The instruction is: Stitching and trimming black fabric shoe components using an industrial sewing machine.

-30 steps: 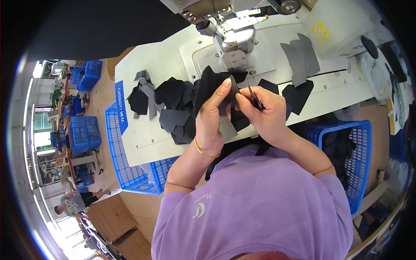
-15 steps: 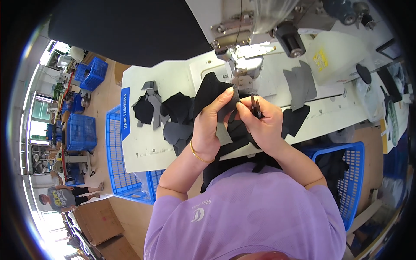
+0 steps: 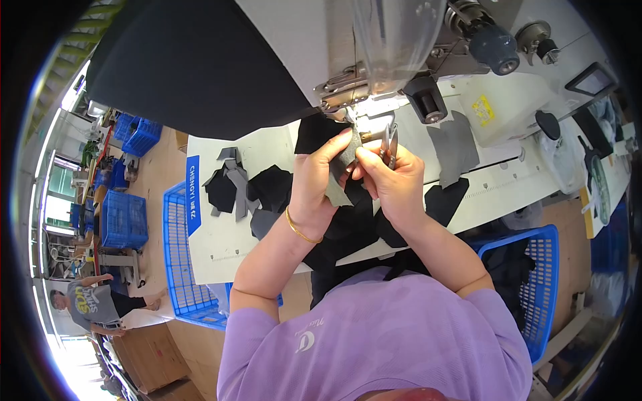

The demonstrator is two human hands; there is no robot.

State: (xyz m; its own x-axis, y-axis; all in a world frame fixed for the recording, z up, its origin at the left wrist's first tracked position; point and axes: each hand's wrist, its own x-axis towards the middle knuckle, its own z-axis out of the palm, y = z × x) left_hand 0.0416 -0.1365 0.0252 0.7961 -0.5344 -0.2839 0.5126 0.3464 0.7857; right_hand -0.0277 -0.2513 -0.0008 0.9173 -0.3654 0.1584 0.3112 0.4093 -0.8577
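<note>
White lettering marks the blue label [image 3: 193, 194] on the bench [image 3: 217, 257] and the purple shirt [image 3: 381, 334]. The left hand [image 3: 313, 180] and right hand [image 3: 396, 184] pinch bent, matte grey-and-black fabric [image 3: 343, 164] by the sewing machine [image 3: 304, 40], the right also gripping metal snips [image 3: 390, 144].

Lilac short-sleeved shirt [image 3: 401, 334], lower middle of the frame
Small white print [image 3: 305, 341] marks its front; a thin gold-coloured bangle [image 3: 297, 232] circles the left wrist [image 3: 309, 219].

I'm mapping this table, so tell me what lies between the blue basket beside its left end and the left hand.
The head view shows black cloth pieces and grey cloth pieces on the white table between the blue basket and left hand.
</note>
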